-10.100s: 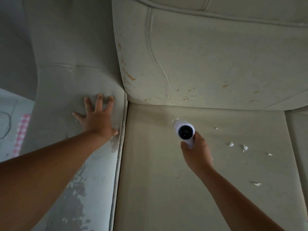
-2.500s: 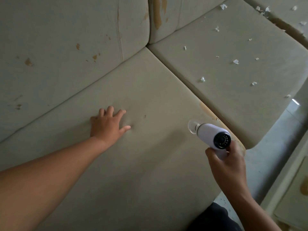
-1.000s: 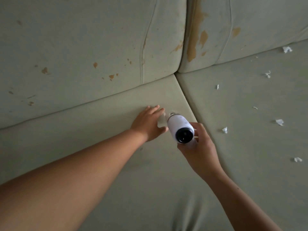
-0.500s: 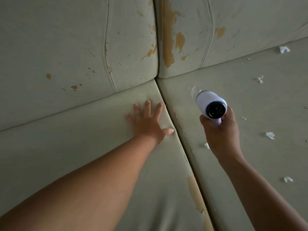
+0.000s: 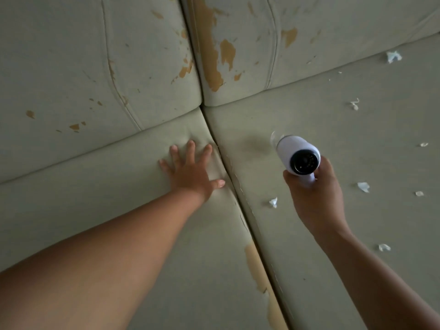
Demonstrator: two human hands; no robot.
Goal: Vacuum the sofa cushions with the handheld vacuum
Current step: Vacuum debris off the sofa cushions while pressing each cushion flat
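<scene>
My right hand [image 5: 313,198] grips the handle of a white handheld vacuum [image 5: 297,154], whose clear nozzle points down at the right seat cushion [image 5: 357,139]. Its dark round rear end faces me. My left hand [image 5: 190,171] lies flat with fingers spread on the left seat cushion [image 5: 95,186], right beside the seam between the two cushions. Several white paper scraps lie on the right cushion, the nearest scrap [image 5: 273,202] just left of my right wrist.
Two pale green back cushions [image 5: 95,55] stand behind the seats, their cover peeled to tan patches [image 5: 212,55] near the middle gap. The seam's front end also shows a worn tan strip [image 5: 256,265]. More scraps [image 5: 392,56] lie at the far right.
The vacuum and my right hand stay over the right cushion, having crossed the seam from beside my left hand a second ago. My left hand remains flat by the seam.
</scene>
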